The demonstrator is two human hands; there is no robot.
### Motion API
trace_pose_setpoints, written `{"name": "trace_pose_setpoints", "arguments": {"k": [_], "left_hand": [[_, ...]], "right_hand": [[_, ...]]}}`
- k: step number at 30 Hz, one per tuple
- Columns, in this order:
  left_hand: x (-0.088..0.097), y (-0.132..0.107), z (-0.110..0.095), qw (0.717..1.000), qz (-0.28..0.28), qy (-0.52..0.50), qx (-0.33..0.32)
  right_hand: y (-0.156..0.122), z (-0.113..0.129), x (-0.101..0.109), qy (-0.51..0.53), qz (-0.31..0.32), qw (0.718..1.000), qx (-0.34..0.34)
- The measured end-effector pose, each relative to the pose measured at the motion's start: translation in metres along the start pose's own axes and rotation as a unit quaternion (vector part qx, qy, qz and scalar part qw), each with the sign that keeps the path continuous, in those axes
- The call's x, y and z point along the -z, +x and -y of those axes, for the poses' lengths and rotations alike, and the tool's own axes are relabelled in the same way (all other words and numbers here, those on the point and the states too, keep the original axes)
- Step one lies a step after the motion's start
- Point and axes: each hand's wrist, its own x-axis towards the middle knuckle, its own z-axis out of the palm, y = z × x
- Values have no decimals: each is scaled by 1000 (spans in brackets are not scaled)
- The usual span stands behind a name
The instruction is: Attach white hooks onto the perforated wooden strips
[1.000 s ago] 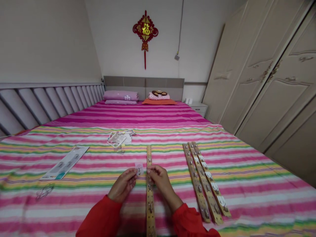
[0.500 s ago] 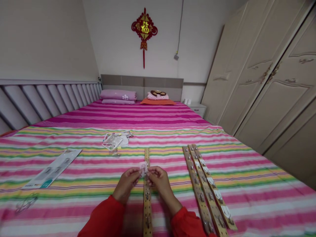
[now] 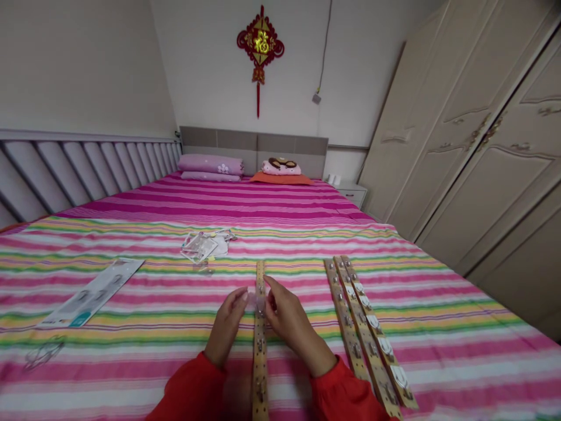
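Note:
A narrow wooden strip with holes and small metal hooks along it lies lengthwise before me on the striped sheet. Over its upper half, my left hand pinches a small see-through plastic piece by its left side. My right hand is at the strip's right edge, with index finger stretched forward and thumb apart from it. Whether the right thumb touches the plastic piece is unclear. A metal hook sits on the strip just below the hands.
Three more strips with hooks lie to the right, some bearing white hooks. At left are a packaging card and thin wire-like loops. A pile of clear packets lies farther back. A wardrobe stands at right.
My right hand has opened from its pinch, its index finger now reaching forward along the strip. The plastic piece has shifted slightly left and lower relative to the fingers. The view has tilted slightly.

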Motion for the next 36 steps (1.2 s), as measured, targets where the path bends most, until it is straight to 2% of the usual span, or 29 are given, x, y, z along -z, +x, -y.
{"name": "trace_pose_setpoints", "arguments": {"k": [2,4,6,10,16,20,24,27,30,36], "left_hand": [[3,0,-3,992,8,75,-102],[7,1,-4,974,33,139,-174],[11,1,-3,963,63,163,-203],[16,-1,-4,957,95,171,-213],[12,-3,-13,954,150,183,-183],[11,0,-16,964,123,164,-172],[9,5,-16,978,115,118,-128],[7,12,-16,987,104,70,-104],[5,23,-17,995,82,7,-62],[-4,50,-17,996,33,-85,-6]], "right_hand": [[1,5,6,-31,51,998,20],[1,9,9,-43,88,995,22],[2,11,11,-37,107,993,19],[5,10,12,-10,121,992,14],[14,0,5,66,130,989,-12],[17,-7,-2,113,112,987,-33],[19,-12,-8,185,79,978,-60],[20,-18,-11,243,4,965,-100],[21,-27,-15,296,-84,940,-151],[21,-43,-34,358,-69,908,-207]]}}
